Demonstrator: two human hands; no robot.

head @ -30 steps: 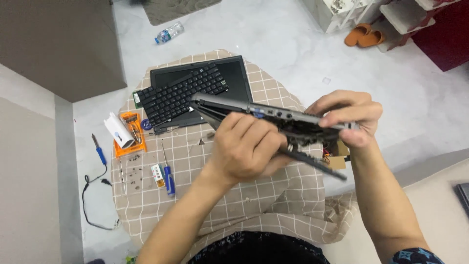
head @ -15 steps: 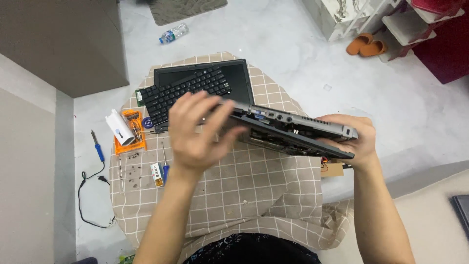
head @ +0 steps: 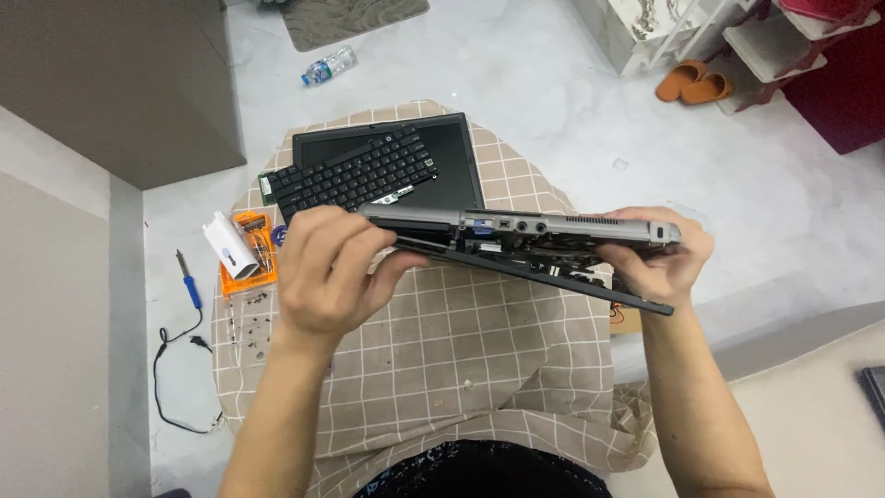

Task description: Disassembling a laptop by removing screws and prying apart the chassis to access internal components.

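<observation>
Two hands hold a grey laptop body (head: 553,235) edge-on at mid-frame, above a checked cloth (head: 461,360) covering the table.

Left hand (head: 332,267) grips the laptop's left end, fingers curled over its top edge; right hand (head: 659,263) clasps the right end, with the dark bottom panel (head: 572,281) gaping away from the grey shell. Behind, toward upper centre, a loose black keyboard (head: 355,175) lies across a dark flat panel (head: 456,157). At left sit an orange tool case (head: 249,254) with a white tube (head: 228,244), and a blue-handled soldering iron (head: 189,281) on the floor.
</observation>
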